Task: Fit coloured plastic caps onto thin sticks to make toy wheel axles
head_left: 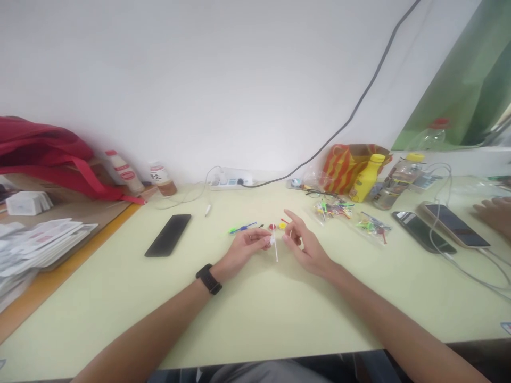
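Note:
My left hand (252, 246), with a black watch on its wrist, pinches a small white plastic piece with a thin white stick (275, 250) that points down toward me. Just right of the stick is my right hand (304, 243), its index finger stretched out and the other fingers curled, with nothing visible held. Behind the hands lie small coloured plastic pieces: a blue stick piece (244, 227) with green at its end, a red round piece (272, 227) and a yellow piece (282, 226). Their exact shapes are partly hidden by my fingers.
A black phone (167, 235) lies at left. Clear bags of coloured parts (334, 208), a yellow bottle (366, 178), a clear bottle (395, 183) and two phones (423, 232) with cables are at right. Another person's hand (495, 215) rests at the far right. A power strip (231, 180) stands by the wall.

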`<action>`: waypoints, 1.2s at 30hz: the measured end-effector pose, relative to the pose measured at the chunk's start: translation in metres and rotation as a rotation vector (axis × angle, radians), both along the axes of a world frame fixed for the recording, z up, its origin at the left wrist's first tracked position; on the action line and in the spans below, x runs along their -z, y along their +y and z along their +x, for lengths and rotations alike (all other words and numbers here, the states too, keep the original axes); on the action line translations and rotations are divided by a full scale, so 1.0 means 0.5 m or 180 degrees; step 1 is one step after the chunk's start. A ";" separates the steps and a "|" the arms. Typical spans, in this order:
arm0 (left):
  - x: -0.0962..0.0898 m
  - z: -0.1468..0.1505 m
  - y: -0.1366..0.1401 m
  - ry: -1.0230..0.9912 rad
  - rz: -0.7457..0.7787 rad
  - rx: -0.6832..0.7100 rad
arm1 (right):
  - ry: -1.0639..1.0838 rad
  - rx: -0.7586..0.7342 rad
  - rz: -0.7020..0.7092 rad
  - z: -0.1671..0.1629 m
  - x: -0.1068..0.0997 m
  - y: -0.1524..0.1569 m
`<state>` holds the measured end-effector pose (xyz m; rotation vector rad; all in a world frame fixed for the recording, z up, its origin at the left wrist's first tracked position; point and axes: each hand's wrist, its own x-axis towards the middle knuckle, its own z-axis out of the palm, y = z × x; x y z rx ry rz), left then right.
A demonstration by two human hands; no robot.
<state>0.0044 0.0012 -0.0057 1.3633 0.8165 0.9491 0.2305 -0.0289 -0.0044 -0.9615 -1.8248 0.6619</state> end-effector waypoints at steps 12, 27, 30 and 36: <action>-0.003 0.003 -0.002 0.0051 -0.0022 -0.0165 | 0.0002 -0.0105 -0.0701 0.004 -0.011 0.012; -0.009 0.004 -0.006 -0.0015 -0.0018 -0.0106 | 0.0433 -0.0306 -0.0343 -0.026 0.009 -0.002; -0.003 0.002 -0.001 0.0004 -0.0114 -0.0127 | 0.0208 -0.0111 -0.0035 -0.020 0.010 -0.007; 0.006 -0.001 0.005 0.0007 -0.0272 -0.0182 | -0.0537 0.0054 0.0422 -0.009 0.008 -0.013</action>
